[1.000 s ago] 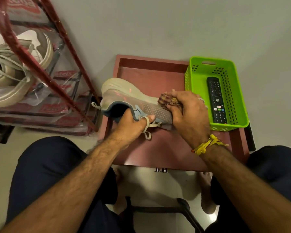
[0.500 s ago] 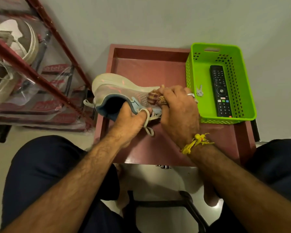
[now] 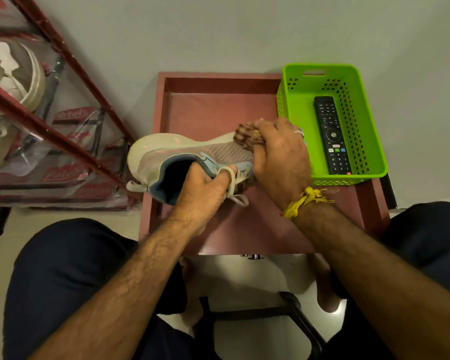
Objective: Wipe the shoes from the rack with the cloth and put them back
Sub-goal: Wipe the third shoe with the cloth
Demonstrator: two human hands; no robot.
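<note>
Left hand (image 3: 203, 188) grips the shoe (image 3: 182, 157) collar, right hand (image 3: 278, 157) clutches the cloth (image 3: 244, 135) (hard scrubbing could twist it free).

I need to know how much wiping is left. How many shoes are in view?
2 in view: one grey shoe held over the red table, and a white shoe on the rack. More may be hidden.

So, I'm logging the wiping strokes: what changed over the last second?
The right hand, gripping the checked cloth, slid along the sneaker toward its heel, then back out to the toe end. The left hand kept holding the sneaker's collar over the maroon tray. The remote stayed in the green basket.
</note>
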